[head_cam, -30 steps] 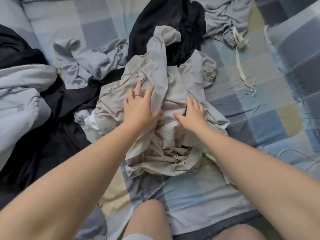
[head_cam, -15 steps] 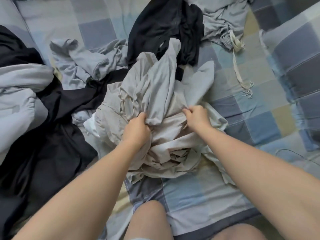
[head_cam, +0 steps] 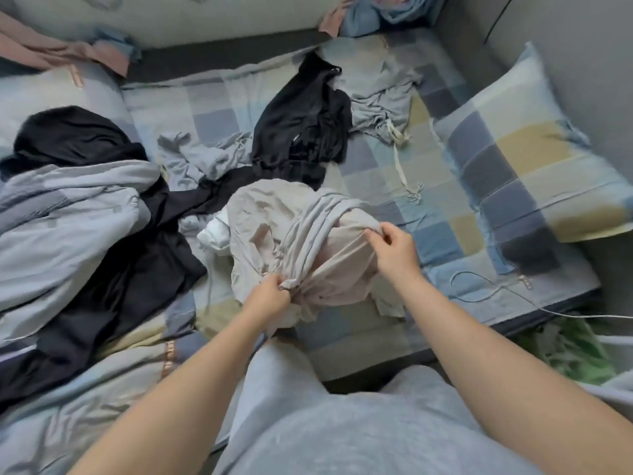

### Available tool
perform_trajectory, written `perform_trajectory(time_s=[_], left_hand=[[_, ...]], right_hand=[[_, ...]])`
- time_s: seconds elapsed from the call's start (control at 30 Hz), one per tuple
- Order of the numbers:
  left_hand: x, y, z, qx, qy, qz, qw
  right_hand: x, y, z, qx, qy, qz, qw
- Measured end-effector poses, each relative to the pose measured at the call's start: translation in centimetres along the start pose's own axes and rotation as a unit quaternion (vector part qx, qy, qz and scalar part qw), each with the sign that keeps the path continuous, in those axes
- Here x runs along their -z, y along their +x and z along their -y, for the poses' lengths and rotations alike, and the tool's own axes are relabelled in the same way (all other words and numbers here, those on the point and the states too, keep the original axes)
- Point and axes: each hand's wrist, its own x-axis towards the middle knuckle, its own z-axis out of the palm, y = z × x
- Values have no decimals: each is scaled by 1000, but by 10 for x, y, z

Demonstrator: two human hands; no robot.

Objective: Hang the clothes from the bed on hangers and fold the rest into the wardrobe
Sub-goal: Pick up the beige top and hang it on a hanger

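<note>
Two hands: left hand [head_cam: 269,296], right hand [head_cam: 395,250]. One beige garment [head_cam: 260,224]. At least two black garments: far black garment [head_cam: 301,125], left black garment [head_cam: 75,138]. Two grey garments: drawstring grey garment [head_cam: 380,97], crumpled grey garment [head_cam: 202,159]. One checked pillow [head_cam: 520,159] at right. One grey-blue duvet [head_cam: 68,214]. One white cable [head_cam: 582,316]. Two pink cloths: left pink cloth [head_cam: 51,49], right pink cloth [head_cam: 330,20].

Beige garment [head_cam: 267,228]: plain pale beige, greyer along the bunched folds.
Bed sheet [head_cam: 376,173]: checks of blue, slate grey, pale yellow and off-white.
Pillow [head_cam: 513,159]: same check.
Black garment [head_cam: 301,121]: plain black.
Grey garment [head_cam: 380,97]: light grey; its drawstring [head_cam: 399,156] is cream.
Quilt [head_cam: 75,214]: plain pale blue-grey.
White item [head_cam: 215,231]: plain white.
Far edge: pink cloth [head_cam: 51,49], blue cloth [head_cam: 387,12].
Cable [head_cam: 479,296]: white.
</note>
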Motion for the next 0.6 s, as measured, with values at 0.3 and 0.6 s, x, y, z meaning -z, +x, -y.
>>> perform_trajectory(time_s=[0.3,0.6], left_hand=[[20,-139,-86,-73,-73,23,994],[104,-209,-145,-297,-78,-58,950]], right_hand=[[131,-80,108,-31,211,124,969],[151,-128,201,22,320,213,923]])
